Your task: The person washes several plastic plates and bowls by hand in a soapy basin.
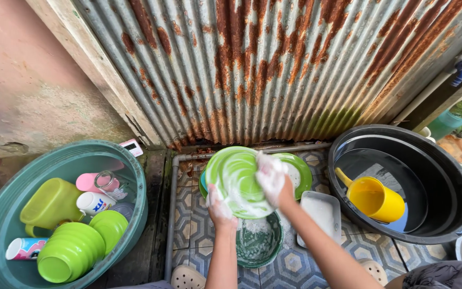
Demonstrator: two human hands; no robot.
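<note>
Left hand [219, 207]: covered in suds, grasping the lower left rim of a green plate [235, 179]. Right hand [271, 176]: also sudsy, pressed flat against the plate's face on its right side; whether it holds a sponge cannot be told.

The plate sits at the centre of the frame, tilted toward the camera, its face streaked with white foam. It is held above a dark green bowl [259, 243] that stands on the tiled floor [295, 265] and contains suds.

Behind the plate, partly hidden by it, lies a second green plate [298, 168] with foam on it. Just right of the bowl rests a grey rectangular tray [322, 217], soapy inside.

Right of frame: a black tub [445, 187] holding water, with a yellow scoop [375, 199] floating in it, handle pointing to the upper left.

Left of frame: a teal basin [6, 214] containing a stack of green bowls [73, 251], a lime jug [52, 203], a pink cup [89, 182], a white cup [93, 203], a glass [108, 179] and one more printed cup [23, 249] at its lower left.

A grey pipe [171, 214] runs along the floor between basin and tiles. A rusted corrugated metal sheet [274, 69] fills the top of the frame.
</note>
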